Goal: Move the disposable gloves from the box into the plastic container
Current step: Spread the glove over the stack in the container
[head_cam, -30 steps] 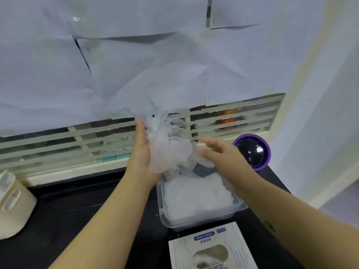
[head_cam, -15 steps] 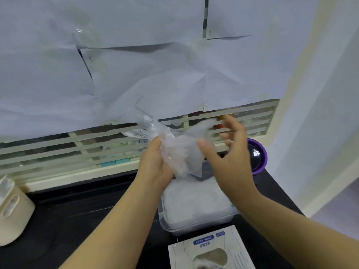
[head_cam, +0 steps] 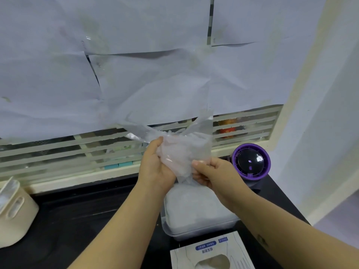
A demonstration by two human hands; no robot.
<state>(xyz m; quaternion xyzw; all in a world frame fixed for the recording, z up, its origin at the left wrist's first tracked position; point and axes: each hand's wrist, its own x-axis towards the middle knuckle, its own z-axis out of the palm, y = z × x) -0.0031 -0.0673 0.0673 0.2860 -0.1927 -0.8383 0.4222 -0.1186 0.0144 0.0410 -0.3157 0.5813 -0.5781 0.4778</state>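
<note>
A bunch of thin clear disposable gloves (head_cam: 180, 150) is held up above the plastic container (head_cam: 174, 231). My left hand (head_cam: 155, 167) grips the bunch from the left, thumb up against it. My right hand (head_cam: 211, 173) pinches its lower right edge with curled fingers. The clear container sits on the black counter, filled with a pile of white gloves (head_cam: 194, 206). The white glove box (head_cam: 211, 253) with blue labels and an oval opening lies in front of the container at the bottom edge.
A purple round device (head_cam: 250, 162) stands right of the container, close to my right hand. A cream holder (head_cam: 13, 210) sits at the far left of the black counter (head_cam: 87, 220). Behind are a slatted window grille (head_cam: 68, 150) and paper sheets.
My right hand, open with spread fingers half a second ago, has dropped and closed on the bunch's lower edge. The bunch is more gathered between both hands.
</note>
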